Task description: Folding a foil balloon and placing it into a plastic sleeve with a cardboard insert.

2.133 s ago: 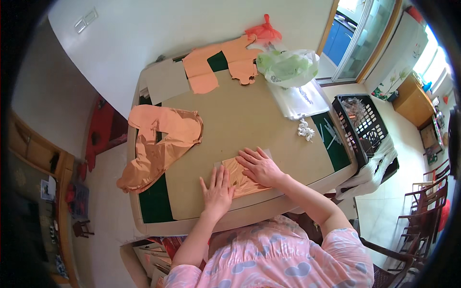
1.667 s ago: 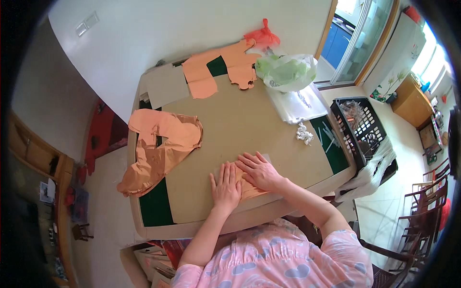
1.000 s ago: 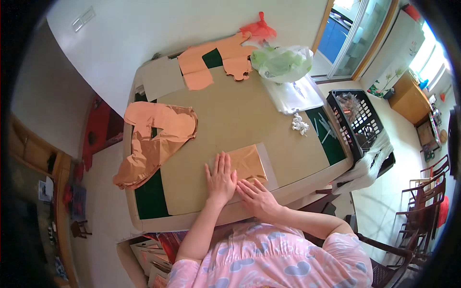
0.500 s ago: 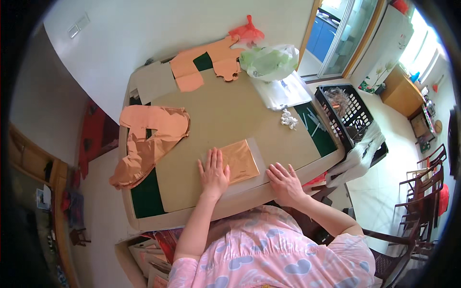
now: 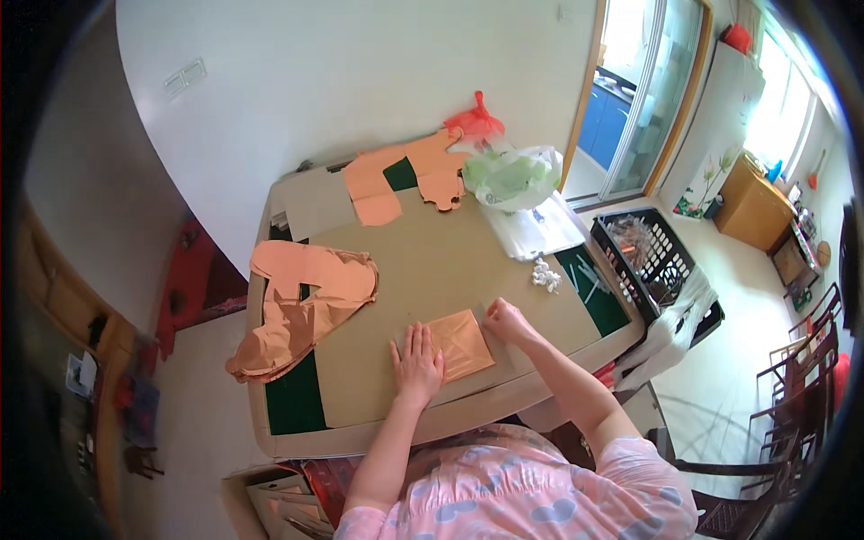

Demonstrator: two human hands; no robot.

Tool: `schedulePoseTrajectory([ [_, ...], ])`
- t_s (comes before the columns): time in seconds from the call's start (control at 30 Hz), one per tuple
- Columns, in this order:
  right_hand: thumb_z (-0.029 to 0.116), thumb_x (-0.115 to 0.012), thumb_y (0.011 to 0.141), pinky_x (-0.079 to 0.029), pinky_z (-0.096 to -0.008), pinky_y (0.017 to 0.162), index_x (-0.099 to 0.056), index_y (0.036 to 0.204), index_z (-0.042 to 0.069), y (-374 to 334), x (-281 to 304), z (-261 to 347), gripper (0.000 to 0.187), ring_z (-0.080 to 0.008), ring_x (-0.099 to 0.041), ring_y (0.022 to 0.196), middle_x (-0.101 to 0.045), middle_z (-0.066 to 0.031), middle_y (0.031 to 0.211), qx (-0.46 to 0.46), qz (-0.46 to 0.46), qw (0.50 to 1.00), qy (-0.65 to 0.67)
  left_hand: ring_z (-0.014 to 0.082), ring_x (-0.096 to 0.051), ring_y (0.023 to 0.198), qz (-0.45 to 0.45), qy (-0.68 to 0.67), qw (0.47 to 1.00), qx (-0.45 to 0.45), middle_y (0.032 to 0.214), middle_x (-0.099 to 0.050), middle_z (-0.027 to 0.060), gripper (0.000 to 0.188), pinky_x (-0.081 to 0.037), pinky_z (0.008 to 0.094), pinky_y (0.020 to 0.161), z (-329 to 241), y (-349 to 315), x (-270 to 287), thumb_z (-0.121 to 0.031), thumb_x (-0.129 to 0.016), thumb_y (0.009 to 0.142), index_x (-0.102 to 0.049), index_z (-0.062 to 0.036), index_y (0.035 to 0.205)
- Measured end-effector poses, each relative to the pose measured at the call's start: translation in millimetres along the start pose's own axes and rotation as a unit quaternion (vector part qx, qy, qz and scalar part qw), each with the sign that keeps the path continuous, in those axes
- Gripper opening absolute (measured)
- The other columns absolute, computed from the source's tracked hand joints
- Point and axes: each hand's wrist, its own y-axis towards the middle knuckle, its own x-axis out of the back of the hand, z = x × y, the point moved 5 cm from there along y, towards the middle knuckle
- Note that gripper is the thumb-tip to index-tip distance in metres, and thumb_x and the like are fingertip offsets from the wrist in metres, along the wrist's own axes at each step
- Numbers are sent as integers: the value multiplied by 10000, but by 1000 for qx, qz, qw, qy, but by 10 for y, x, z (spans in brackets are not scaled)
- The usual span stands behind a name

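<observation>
A flat packet with a shiny copper-orange face [image 5: 463, 346] lies on the cardboard sheet near the table's front edge. Along its right side runs a pale, see-through strip that looks like a plastic sleeve's flap. My left hand [image 5: 419, 367] rests flat with fingers stretched out over the packet's left edge. Just beyond the packet's upper right corner, my right hand [image 5: 508, 322] is closed, fingers curled down by the strip. What those fingers hold, if anything, is hidden.
Folded copper-orange sheets [image 5: 306, 301] lie on the left, with a cut-out copper-orange piece [image 5: 373, 184] farther back. A stack of clear plastic sleeves [image 5: 531, 236], a pale green plastic bag [image 5: 515, 178] and small white bundles [image 5: 545, 276] sit at the right. Beside the table stands a black crate [image 5: 621, 261].
My right hand has gone from lying spread at the table's front edge to closed by the packet's upper right corner. My left hand stays flat on the packet. The view has shifted.
</observation>
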Motion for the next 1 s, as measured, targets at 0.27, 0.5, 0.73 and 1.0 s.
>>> schedulePoseTrajectory([
  [0.27,137,-607,818,-509,-337,594,-664,938,50,-128,1188,-683,159,-173,-621,657,-648,-103,743,-58,-89,994,-24,238,-200,1445,1,-16,1000,8,1558,-236,98,642,-119,563,1149,39,18,-18,-370,-427,943,-263,-60,1481],
  [0.5,57,-529,938,-385,-217,536,-513,1043,51,-161,2002,-52,107,-59,-485,599,-562,21,687,161,-323,918,162,240,-194,1446,8,-19,1000,8,1559,-225,101,645,-120,570,1147,61,48,14,-350,-440,938,-257,-52,1480],
  [0.73,16,-525,891,-458,-305,594,-547,1030,56,533,502,-108,146,-174,-563,645,-559,-87,709,119,-297,945,67,242,-232,1432,-10,-11,1000,-15,1542,-264,111,634,-141,601,1130,-45,17,50,-335,-474,926,-295,-46,1461],
  [1.0,75,-567,865,-470,-408,909,-570,1112,79,-179,114,505,247,-363,-500,1154,-541,-158,1251,184,-153,969,-52,258,-261,1419,-23,-11,999,-26,1528,-291,118,600,-150,640,1105,7,-83,83,-335,-478,931,-343,-45,1439],
])
